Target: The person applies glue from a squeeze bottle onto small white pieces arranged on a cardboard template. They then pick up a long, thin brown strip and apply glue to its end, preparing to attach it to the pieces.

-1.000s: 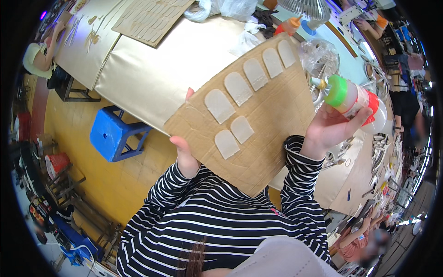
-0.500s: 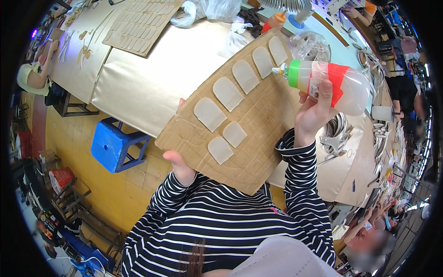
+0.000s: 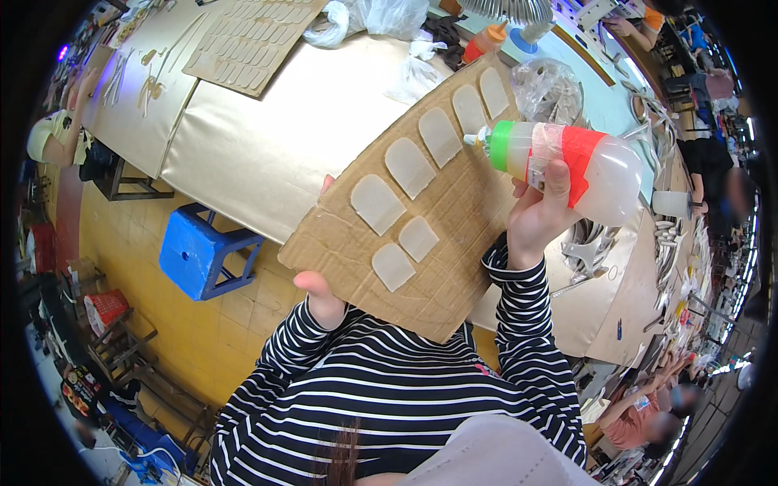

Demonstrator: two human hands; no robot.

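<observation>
Cardboard sheet in left, squeeze bottle in right — both held up over the desk (image 3: 267, 154).

Cardboard sheet (image 3: 454, 243) carries seven pale arched cutouts (image 3: 408, 166); left hand (image 3: 322, 298) grip clamped on its lower-left edge. Right hand (image 3: 536, 217) grip closed round the clear squeeze bottle (image 3: 567, 162) — red tape band, green collar, nozzle tip just beside an upper cutout. Blue stool (image 3: 198, 255) on the floor below.

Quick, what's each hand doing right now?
Left hand: closed on the cardboard sheet, gripping its lower edge.
Right hand: closed around the squeeze bottle, nozzle at the sheet.
</observation>
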